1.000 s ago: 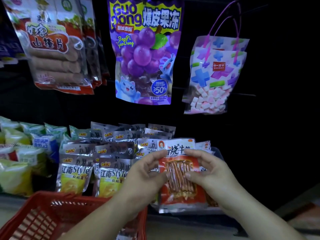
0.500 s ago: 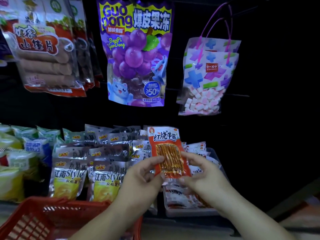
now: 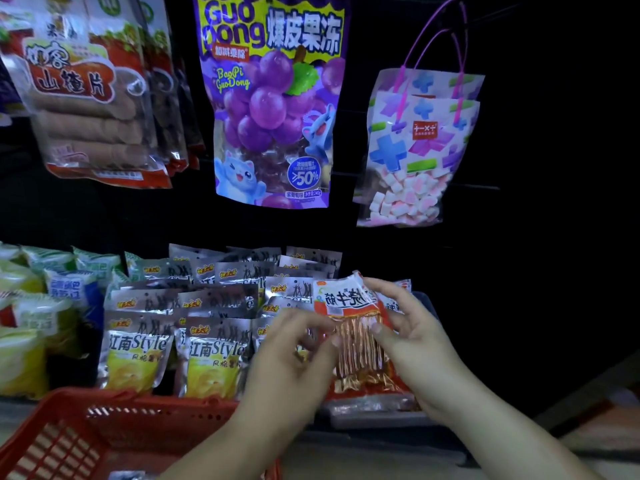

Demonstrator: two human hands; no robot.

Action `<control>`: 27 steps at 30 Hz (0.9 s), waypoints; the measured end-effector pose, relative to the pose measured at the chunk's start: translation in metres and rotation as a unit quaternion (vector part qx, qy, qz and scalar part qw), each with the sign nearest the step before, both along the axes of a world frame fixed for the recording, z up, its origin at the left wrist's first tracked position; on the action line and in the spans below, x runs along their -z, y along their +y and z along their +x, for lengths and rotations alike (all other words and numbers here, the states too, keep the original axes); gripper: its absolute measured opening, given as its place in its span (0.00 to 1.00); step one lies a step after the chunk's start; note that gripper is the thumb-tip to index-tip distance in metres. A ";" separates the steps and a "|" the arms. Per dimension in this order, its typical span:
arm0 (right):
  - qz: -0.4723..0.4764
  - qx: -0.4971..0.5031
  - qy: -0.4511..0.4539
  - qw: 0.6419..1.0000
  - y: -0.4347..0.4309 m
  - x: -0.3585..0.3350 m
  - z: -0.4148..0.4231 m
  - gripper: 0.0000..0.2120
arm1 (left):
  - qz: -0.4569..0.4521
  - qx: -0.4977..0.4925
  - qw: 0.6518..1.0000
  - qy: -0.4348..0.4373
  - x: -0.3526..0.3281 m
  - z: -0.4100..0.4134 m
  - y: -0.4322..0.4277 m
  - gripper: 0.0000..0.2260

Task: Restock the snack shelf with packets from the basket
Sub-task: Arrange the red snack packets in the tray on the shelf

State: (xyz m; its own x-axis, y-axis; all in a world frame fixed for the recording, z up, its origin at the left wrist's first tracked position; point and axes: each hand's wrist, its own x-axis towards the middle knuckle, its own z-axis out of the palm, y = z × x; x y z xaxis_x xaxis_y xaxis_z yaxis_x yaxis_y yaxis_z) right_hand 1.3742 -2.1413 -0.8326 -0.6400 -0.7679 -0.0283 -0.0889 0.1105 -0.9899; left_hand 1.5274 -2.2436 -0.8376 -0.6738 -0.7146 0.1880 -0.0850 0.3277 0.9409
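Note:
An orange and white snack packet (image 3: 349, 317) with thin brown strips stands nearly upright over the right end of the shelf. My right hand (image 3: 412, 341) grips its right edge, fingers curled over the top corner. My left hand (image 3: 294, 355) pinches its left edge with thumb and fingers. More packets of the same kind (image 3: 370, 386) lie in a stack below it. The red plastic basket (image 3: 104, 431) sits at the lower left, under my left forearm.
Silver and yellow packets (image 3: 138, 348) stand in rows on the shelf to the left, green and yellow ones (image 3: 31, 306) further left. Above hang a purple grape jelly bag (image 3: 270, 109), a marshmallow bag (image 3: 419, 150) and brown roll packs (image 3: 90, 98). Dark space lies to the right.
The packet, held up higher half a second ago, has come down and right toward the stack. Both hands still hold it, and my right fingers now curl over its top.

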 end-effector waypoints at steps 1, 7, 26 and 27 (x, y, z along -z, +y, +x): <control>0.000 -0.011 0.000 1.000 0.001 0.000 0.000 0.31 | 0.006 -0.028 0.999 -0.014 -0.001 0.000 -0.004 0.07; 0.004 -0.066 0.035 0.997 0.003 0.002 0.001 0.35 | 0.185 0.043 0.981 0.026 -0.009 -0.002 -0.009 0.15; -0.009 0.071 0.015 0.997 -0.009 0.001 0.006 0.22 | -0.019 0.086 0.995 -0.041 0.007 -0.011 0.009 0.27; -0.008 0.067 0.012 0.998 -0.009 0.001 0.006 0.22 | -0.026 0.101 0.993 -0.051 0.009 -0.012 0.010 0.31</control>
State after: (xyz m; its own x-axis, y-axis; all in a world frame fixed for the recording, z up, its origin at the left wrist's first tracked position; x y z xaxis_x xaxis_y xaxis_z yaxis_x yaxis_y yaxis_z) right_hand 1.3799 -2.1501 -0.8338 -0.7376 -0.6752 -0.0005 -0.0976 0.1073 -0.9894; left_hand 1.5158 -2.2332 -0.8465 -0.8203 -0.5530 0.1457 -0.1054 0.3965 0.9120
